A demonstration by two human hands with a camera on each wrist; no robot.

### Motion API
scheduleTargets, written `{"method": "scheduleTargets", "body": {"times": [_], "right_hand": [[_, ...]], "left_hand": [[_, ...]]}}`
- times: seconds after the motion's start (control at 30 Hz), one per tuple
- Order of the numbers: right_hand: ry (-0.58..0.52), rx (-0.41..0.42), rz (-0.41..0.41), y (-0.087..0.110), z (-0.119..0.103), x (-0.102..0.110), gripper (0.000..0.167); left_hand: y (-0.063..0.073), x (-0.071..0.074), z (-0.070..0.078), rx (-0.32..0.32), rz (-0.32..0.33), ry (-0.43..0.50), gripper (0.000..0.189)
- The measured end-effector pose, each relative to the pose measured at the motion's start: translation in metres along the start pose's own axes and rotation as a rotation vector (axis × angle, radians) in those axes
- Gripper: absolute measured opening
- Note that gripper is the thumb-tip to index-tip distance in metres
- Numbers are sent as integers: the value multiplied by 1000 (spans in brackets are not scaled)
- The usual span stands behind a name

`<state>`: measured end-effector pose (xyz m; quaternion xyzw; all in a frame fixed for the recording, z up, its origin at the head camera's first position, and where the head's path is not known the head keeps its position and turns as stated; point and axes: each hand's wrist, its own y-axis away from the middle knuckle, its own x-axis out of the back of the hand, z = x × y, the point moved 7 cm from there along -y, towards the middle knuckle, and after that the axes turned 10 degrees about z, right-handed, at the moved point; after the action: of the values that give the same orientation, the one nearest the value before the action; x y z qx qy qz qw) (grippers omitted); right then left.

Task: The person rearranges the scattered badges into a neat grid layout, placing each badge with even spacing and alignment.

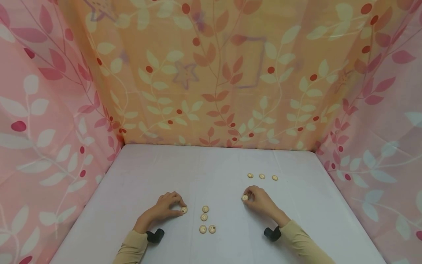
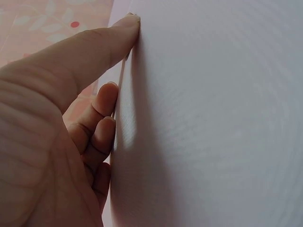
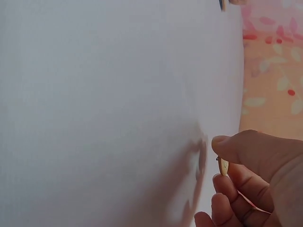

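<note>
My left hand [image 1: 166, 206] is low at the table, thumb and index finger pinching a small round wooden disc [image 1: 184, 210] with dark marks. In the left wrist view the left thumb [image 2: 106, 45] reaches down to the white cloth, and the disc is hidden. Over to the right, my right hand [image 1: 260, 201] pinches another pale wooden disc [image 1: 245, 197] between thumb and fingers. The right wrist view shows that disc edge-on [image 3: 223, 166], just above its shadow. Between the hands lie several more discs: an upper one [image 1: 206, 209], one below it [image 1: 204, 217], and a side-by-side pair [image 1: 203, 229].
Three more discs lie in a row beyond the right hand, the middle one [image 1: 262, 176] among them. White cloth covers the table [image 1: 165, 165]. A leaf-patterned curtain [image 1: 214, 73] rises along the back and both sides. Black wrist mounts [image 1: 155, 235] sit under each forearm.
</note>
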<state>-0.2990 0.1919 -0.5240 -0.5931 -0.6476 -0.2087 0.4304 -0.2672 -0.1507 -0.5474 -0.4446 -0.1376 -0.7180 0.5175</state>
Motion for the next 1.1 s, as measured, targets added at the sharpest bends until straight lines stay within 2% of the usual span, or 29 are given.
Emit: {"method": "scheduleTargets", "body": {"times": [0.63,0.93,1.1], "right_hand": [[-21,-64,86,-15,37,16,20],[-49,-79,98,-21,49,18,21],[-36,-93,96,-25,55,14,22]], "left_hand": [[0,0,0,-28,23,-22,17],[0,-2,-4,-6,1,-12,18],[1,0,-1,-53,54,-27,18]]}}
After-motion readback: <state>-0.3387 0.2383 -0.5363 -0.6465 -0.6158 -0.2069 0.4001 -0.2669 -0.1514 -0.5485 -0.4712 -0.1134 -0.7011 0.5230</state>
